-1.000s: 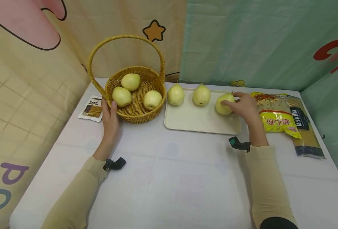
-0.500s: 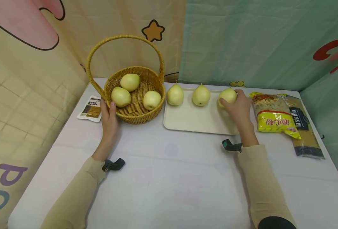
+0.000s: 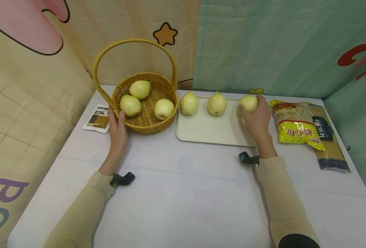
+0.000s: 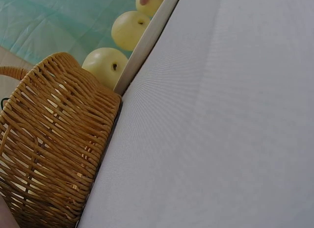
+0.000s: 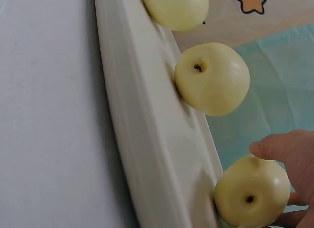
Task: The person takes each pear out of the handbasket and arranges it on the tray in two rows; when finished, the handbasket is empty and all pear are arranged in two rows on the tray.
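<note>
In the head view my left hand (image 3: 118, 134) holds the left side of a woven basket (image 3: 149, 129), thumb and fingers either side of the handle's foot. Three pale yellow-green pears lie in the basket, one of them a pear (image 3: 163, 109) at its right. On the cream tray (image 3: 214, 132), my right hand (image 3: 258, 115) grips the rightmost pear (image 3: 248, 102) between thumb and fingers. The right wrist view shows this pear (image 5: 252, 191) at the tray, its far side hidden. Two more pears stand along the tray's back: a left pear (image 3: 189, 103) and a middle pear (image 3: 217, 104).
A yellow food bag (image 3: 297, 124) and a long pasta packet (image 3: 330, 137) lie right of the tray. Left of the basket is a small white and brown pouch (image 3: 97, 119). Fabric curtains stand behind the white table (image 3: 183, 193).
My right hand has shifted a little left with the pear, which has moved slightly back and to the right. My left hand stays at the basket.
</note>
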